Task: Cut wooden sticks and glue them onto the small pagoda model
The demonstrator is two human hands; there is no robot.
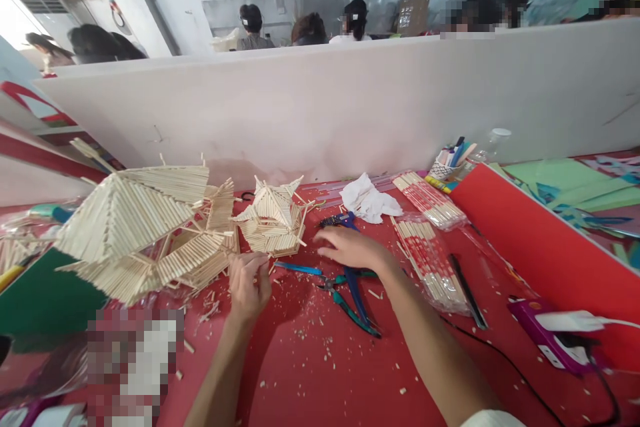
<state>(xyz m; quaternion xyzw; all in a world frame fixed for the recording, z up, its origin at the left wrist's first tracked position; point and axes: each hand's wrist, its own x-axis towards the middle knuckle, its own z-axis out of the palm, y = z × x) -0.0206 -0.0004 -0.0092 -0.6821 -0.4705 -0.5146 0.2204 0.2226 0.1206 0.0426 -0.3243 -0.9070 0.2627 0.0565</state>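
One cup (440,172) of pens (457,152); two bags (453,305) of sticks (423,248); left hand (249,285) pinching, can't tell what; right hand (351,248) loose

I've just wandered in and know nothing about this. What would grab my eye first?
Probably the large pavilion-like stick model at the left of the red table, with a smaller stick model to its right. Next come the person's bare hands: left fingers near the models, right fingers by the pliers. The bright red board stands out at right.
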